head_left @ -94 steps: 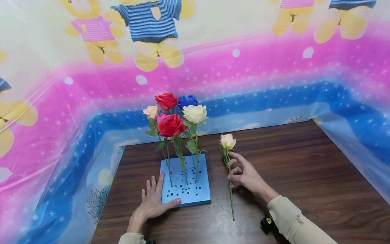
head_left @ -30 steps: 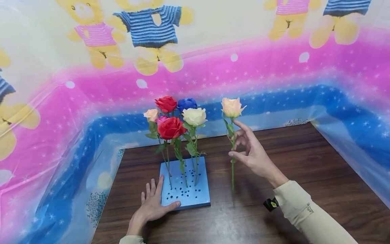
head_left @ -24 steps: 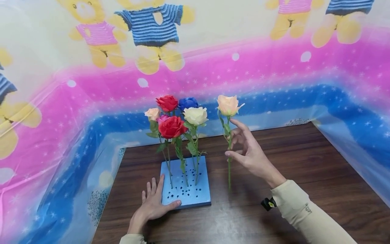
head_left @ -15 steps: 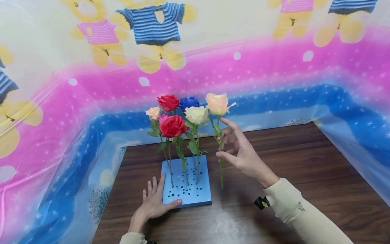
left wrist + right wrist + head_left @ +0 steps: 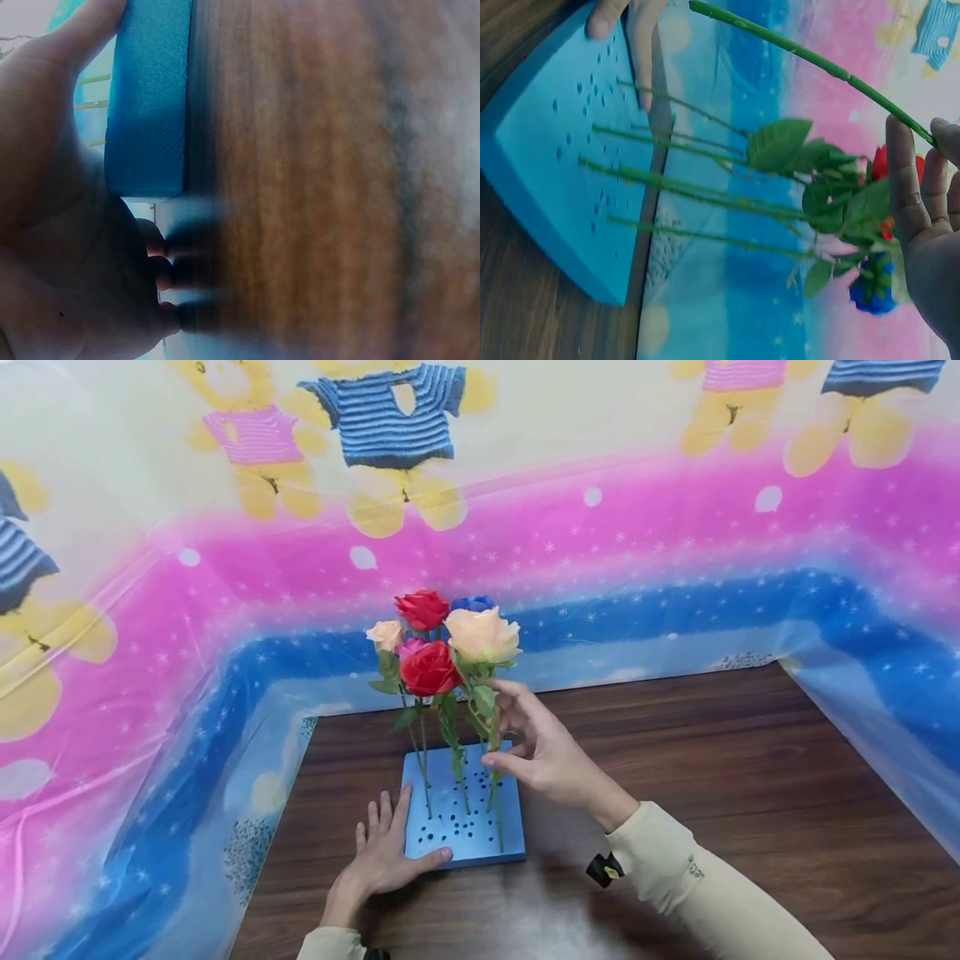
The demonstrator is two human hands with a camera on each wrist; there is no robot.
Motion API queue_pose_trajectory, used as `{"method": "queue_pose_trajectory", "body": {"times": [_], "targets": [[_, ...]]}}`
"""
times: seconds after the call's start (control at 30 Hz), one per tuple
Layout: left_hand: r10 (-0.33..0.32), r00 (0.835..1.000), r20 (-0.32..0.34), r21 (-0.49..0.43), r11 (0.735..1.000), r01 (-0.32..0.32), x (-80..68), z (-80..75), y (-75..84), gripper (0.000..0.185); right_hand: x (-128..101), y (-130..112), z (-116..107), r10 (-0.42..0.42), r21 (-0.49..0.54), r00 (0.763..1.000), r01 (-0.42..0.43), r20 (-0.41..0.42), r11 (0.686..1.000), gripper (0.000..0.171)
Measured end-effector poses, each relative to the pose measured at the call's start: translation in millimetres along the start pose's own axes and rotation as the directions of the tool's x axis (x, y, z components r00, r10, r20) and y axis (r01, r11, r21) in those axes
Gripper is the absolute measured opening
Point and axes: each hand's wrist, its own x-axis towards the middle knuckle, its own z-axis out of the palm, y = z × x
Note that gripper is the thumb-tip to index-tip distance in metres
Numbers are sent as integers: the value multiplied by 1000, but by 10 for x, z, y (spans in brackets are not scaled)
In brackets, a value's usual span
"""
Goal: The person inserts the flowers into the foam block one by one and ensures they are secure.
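Observation:
My right hand (image 5: 551, 760) pinches the stem of a peach rose (image 5: 483, 635) between thumb and fingers, holding it upright over the right part of a blue foam board (image 5: 513, 831) full of small holes. In the right wrist view, the lower end of its green stem (image 5: 780, 45) is free, apart from the board. My left hand (image 5: 382, 856) lies spread at the board's left front corner, thumb on the front edge. Standing in the board are two red roses (image 5: 429, 668), a blue rose (image 5: 474, 602), a magenta rose (image 5: 411, 647) and a smaller peach rose (image 5: 386, 635). The held bloom hides the white rose.
The board rests on a dark wood-grain table (image 5: 675, 760). Behind and beside it hangs a printed curtain (image 5: 600, 543) with teddy bears. A black wrist strap (image 5: 603, 868) shows under the right sleeve (image 5: 675, 852).
My right hand has lifted the peach rose off the table area, turned it upright and carried it left over the board, in front of the white rose. The left hand has stayed in place.

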Motion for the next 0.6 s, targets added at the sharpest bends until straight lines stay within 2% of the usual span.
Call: {"method": "queue_pose_trajectory", "body": {"times": [0.13,0.6], "targets": [[5,1000,-2,-1,1000,-5,9,-2,-10,132,53,21,136,1,31,999,-2,36,1000,86],[7,1000,-11,5,1000,-7,2,-12,-35,134,224,169,450,87,-24,993,-85,83,996,86]]}}
